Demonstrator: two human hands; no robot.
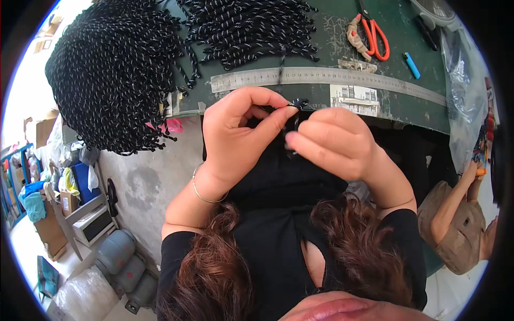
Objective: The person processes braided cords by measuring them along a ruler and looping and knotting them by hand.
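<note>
Between my two hands, over the front edge of the table, is a black cord with a small knot or loop. My left hand pinches this cord between thumb and index finger. Beside it on the right, my right hand is closed, with its fingers curled at the cord's lower part; the exact grip is partly hidden. A large bundle of black cords with white flecks hangs over the table's left edge. More such cords lie in a row at the back.
A metal ruler lies along the green table, with a paper label near the edge. Red-handled scissors and a blue lighter lie right. Clear plastic hangs beyond. A co-worker is at the far right.
</note>
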